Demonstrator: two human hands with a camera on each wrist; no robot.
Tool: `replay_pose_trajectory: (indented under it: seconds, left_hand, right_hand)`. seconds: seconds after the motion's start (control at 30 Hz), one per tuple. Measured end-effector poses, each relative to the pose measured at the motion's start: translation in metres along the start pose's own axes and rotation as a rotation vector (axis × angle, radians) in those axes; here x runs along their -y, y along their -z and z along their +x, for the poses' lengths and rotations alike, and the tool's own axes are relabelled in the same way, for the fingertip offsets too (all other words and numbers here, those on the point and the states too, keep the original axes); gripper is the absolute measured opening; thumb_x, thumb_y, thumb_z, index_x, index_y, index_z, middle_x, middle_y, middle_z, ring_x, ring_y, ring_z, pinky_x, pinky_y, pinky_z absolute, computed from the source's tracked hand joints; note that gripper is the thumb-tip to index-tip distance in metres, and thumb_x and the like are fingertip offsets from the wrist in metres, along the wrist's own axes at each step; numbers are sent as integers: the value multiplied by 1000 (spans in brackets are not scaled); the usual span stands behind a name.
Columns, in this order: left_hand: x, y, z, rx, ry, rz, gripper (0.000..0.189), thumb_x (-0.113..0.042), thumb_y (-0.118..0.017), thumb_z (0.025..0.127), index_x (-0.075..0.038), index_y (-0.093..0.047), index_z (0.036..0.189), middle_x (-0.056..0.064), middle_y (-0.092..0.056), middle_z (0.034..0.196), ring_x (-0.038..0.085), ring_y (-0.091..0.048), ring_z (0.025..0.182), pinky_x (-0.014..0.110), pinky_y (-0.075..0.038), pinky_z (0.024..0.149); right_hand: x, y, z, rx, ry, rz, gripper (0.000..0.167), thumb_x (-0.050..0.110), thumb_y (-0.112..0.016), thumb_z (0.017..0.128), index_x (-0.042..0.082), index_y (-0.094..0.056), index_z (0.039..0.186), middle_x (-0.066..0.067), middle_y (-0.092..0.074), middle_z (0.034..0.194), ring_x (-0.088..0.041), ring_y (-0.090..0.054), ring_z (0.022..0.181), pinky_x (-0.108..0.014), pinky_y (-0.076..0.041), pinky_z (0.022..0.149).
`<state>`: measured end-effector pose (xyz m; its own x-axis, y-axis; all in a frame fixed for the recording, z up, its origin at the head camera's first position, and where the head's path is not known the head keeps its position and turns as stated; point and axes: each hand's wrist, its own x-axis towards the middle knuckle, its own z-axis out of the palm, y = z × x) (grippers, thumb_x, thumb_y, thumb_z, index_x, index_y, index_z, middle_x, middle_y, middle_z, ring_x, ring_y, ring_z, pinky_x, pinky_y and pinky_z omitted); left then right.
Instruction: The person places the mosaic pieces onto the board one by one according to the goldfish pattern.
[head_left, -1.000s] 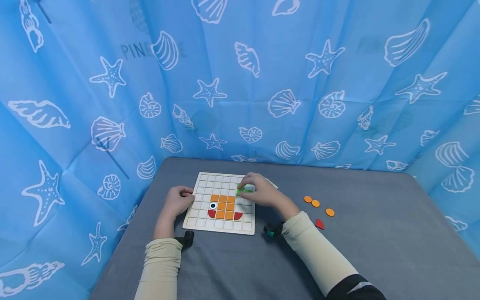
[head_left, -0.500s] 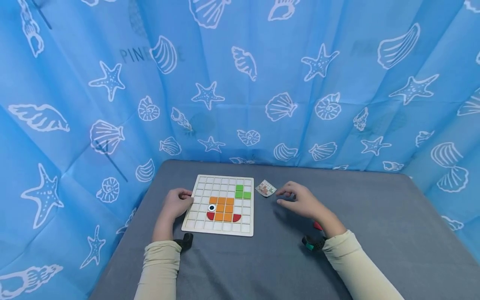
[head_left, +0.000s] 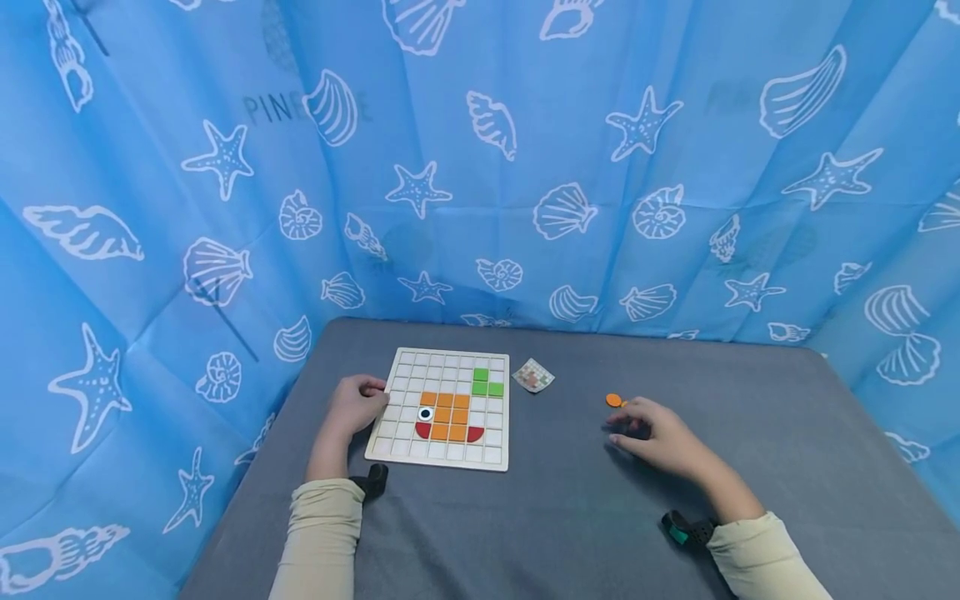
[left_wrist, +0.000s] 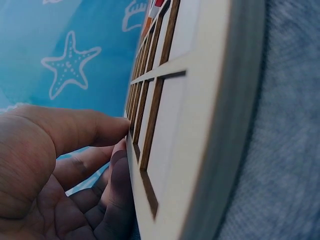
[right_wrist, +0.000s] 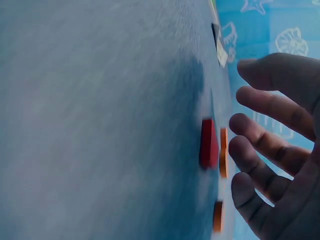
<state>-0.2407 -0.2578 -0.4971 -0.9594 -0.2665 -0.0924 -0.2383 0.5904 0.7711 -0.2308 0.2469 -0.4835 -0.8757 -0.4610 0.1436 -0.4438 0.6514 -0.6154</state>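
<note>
A square white grid board [head_left: 382,448] lies on the table, bearing orange tiles [head_left: 444,415], red rounded pieces [head_left: 475,435], a round eye piece [head_left: 426,413] and green tiles [head_left: 481,387]. My left hand [head_left: 357,407] pinches the board's left edge, the thumb [left_wrist: 95,131] on its upper face and curled fingers at its side. My right hand [head_left: 663,437] hovers with fingers loosely bent and nothing between them. Close to its fingertips in the right wrist view lie a red piece [right_wrist: 208,144] and orange discs [right_wrist: 223,152]. From the head, the hand hides most of these loose pieces; one orange disc [head_left: 614,401] shows.
A small picture card [head_left: 533,376] with a coloured grid lies just right of the board. Grey cloth covers the table [head_left: 525,533]. A blue curtain with white shells [head_left: 480,167] hangs behind the table and along its left side.
My right hand has left the green tiles on the board and moved right to the loose pieces, uncovering the picture card. My left hand stays at the board's edge.
</note>
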Motion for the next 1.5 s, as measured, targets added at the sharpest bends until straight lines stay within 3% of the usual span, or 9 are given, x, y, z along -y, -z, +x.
replay_pose_trajectory:
  seconds: [0.27, 0.63, 0.83, 0.97, 1.2, 1.5]
  left_hand:
    - [-1, 1, 1, -20, -8, 20, 28, -15, -67, 94, -1, -76, 117, 12, -69, 99, 26, -63, 89, 36, -48, 78]
    - [2, 1, 3, -20, -2, 23, 29, -15, -66, 95, -1, -75, 118, 13, -69, 100, 26, -63, 90, 36, -48, 78]
    - [4, 1, 3, -12, 7, 17, 28, -14, -66, 95, -1, -75, 118, 12, -68, 99, 25, -62, 88, 35, -48, 76]
    - [6, 0, 2, -8, -3, 5, 27, -14, -67, 95, -1, -75, 117, 12, -69, 98, 24, -63, 87, 33, -48, 75]
    - [6, -1, 2, -3, -1, 5, 27, -14, -67, 94, -1, -75, 117, 12, -68, 98, 24, -63, 87, 34, -48, 76]
    - [4, -1, 3, -8, -4, 5, 27, -14, -67, 95, -1, -75, 117, 11, -68, 97, 24, -63, 87, 34, -47, 76]
  right_hand:
    - [-9, 9, -20, 21, -72, 42, 23, 20, -84, 92, 10, -78, 112, -1, -64, 100, -13, -56, 83, -26, -45, 68]
    - [-8, 12, -29, 74, -169, 45, 37, 27, -87, 89, 9, -77, 120, -4, -67, 109, -5, -57, 82, -26, -48, 67]
    - [-10, 9, -28, 60, -177, 33, 38, 23, -87, 88, 7, -76, 121, -5, -69, 112, -4, -58, 82, -26, -50, 69]
    - [-9, 7, -28, 47, -190, -7, 39, 24, -88, 88, 6, -77, 120, -3, -69, 107, -4, -57, 80, -26, -50, 69]
    - [-6, 7, -26, 48, -204, -59, 26, 23, -86, 88, 8, -79, 109, 0, -66, 96, -5, -54, 76, -27, -47, 65]
    - [-7, 6, -23, 62, -171, -46, 20, 17, -83, 91, 10, -79, 110, 0, -69, 100, -4, -54, 77, -26, -46, 65]
